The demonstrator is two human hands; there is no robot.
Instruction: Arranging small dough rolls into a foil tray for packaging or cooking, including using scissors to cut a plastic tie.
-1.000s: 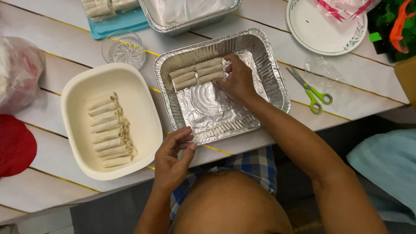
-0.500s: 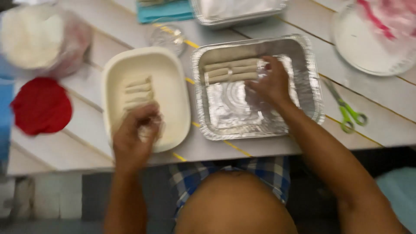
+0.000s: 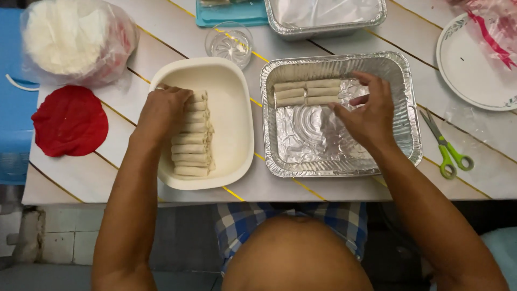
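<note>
A cream oval dish (image 3: 231, 102) holds a stacked row of pale spring rolls (image 3: 192, 145). My left hand (image 3: 164, 110) rests on the top end of that row, fingers curled over the uppermost rolls. To the right a foil tray (image 3: 396, 70) holds a few rolls (image 3: 307, 91) lined up along its far side. My right hand (image 3: 366, 113) hovers inside the tray just right of those rolls, fingers spread and holding nothing.
Green-handled scissors (image 3: 449, 151) lie right of the foil tray. A white plate (image 3: 468, 64), a second covered foil tray (image 3: 326, 13), a small glass bowl (image 3: 230, 43), a bagged stack of white wrappers (image 3: 70, 37) and a red round lid (image 3: 70, 121) ring the work area.
My left hand moved from the table's front edge up into the cream dish onto the rolls. My right hand drew slightly back from the rolls in the foil tray. The camera shifted.
</note>
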